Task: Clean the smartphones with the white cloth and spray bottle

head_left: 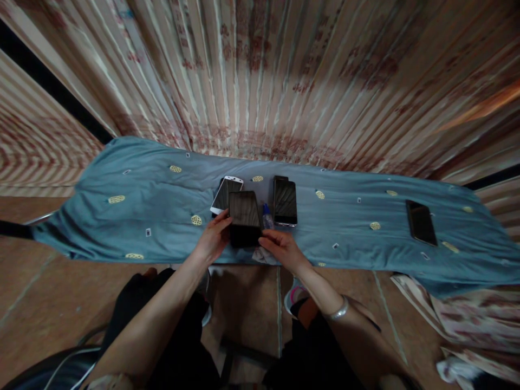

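Between my two hands is a black smartphone [244, 216], dark screen up, tilted over the front part of the blue cloth. My left hand [216, 235] pinches its left edge, and my right hand [282, 248] grips its lower right corner. Partly behind it lies a white smartphone [226, 194], which seems to rest on another dark thing. A small clear bottle with a blue cap [267, 215] is just right of the held phone. Further right, a dark smartphone [285, 201] overlaps another one beneath it. Under my right hand is a crumpled pale cloth or tissue [264, 256], partly hidden.
A blue cloth with yellow pineapple prints [341, 216] covers the long narrow table. Another dark phone [421, 222] lies towards its right end. A pleated patterned curtain [260, 81] hangs along the far side. Below, my feet are on a tiled floor [244, 292].
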{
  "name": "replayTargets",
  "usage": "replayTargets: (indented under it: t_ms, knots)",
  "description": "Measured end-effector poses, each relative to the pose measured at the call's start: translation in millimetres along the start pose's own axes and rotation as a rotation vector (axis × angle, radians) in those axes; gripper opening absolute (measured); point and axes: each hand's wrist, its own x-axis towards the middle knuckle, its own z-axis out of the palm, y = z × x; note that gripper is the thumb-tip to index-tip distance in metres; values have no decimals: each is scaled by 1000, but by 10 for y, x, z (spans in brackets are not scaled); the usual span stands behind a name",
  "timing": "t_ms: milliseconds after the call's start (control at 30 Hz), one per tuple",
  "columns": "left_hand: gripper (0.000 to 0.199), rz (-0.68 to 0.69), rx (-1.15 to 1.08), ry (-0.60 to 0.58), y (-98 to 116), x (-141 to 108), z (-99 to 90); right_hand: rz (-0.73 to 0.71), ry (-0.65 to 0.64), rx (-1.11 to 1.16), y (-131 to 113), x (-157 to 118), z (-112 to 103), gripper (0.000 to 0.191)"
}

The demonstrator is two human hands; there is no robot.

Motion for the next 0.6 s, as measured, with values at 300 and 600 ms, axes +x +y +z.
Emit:
replayTargets:
  t_ms: [300,600]
  knots:
    - [37,21,19,21,-5,16,-19,-177,96,-411,-167,-4,-204,40]
    - [29,-15,-9,7,2,43,23,66,-192,6,-113,18,-131,61]
